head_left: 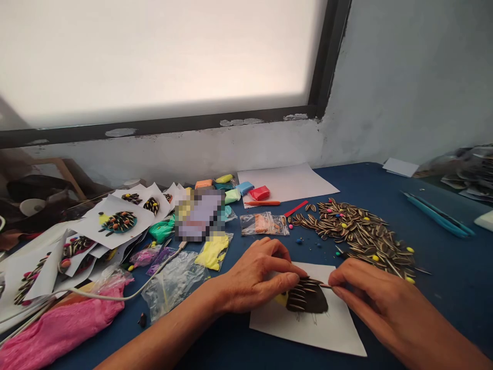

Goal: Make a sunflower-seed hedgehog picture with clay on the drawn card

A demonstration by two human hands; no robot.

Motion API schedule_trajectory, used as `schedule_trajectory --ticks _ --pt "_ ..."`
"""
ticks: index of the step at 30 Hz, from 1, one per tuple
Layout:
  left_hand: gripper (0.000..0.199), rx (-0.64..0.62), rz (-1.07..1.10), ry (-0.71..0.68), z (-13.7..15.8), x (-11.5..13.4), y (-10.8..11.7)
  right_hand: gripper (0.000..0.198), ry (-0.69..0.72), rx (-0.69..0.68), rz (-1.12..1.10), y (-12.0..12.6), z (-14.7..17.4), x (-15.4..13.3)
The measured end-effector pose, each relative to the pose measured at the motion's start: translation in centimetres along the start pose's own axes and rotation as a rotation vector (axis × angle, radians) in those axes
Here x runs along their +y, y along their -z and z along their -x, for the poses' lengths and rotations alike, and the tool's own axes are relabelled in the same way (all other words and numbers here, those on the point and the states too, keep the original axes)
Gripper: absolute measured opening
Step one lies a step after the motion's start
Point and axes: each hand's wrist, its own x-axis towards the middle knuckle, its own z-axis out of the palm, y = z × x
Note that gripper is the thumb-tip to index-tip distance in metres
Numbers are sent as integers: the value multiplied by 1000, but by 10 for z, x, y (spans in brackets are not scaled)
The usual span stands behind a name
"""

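Note:
A white paper sheet [327, 334] lies before me with pencil lines on it. On it is a flat dark brown clay shape [318, 302] with a yellow part [282, 298] at its left, partly hidden by my left hand [262, 277]. Rows of striped sunflower seeds stick into the brown clay. My left hand rests over its upper left edge, thumb and forefinger stretched out. From the right, my right hand [365, 295] pinches a thin dark piece, seemingly a sunflower seed [325, 285], at the clay's upper right edge.
A heap of sunflower seeds [354, 228] with coloured bits lies behind my right hand. Clay packets [265, 224], a cable [154, 277] and a pink bag [73, 324] spread leftward. Finished seed pictures [115, 221] are piled left. Blue tweezers [439, 213] lie right.

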Motion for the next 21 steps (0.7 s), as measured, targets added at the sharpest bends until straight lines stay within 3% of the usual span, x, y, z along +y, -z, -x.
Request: schedule_trajectory --ticks 21 --pt "38 -4 -64 -21 1 1 1 24 -17 23 0 -15 -1 -4"
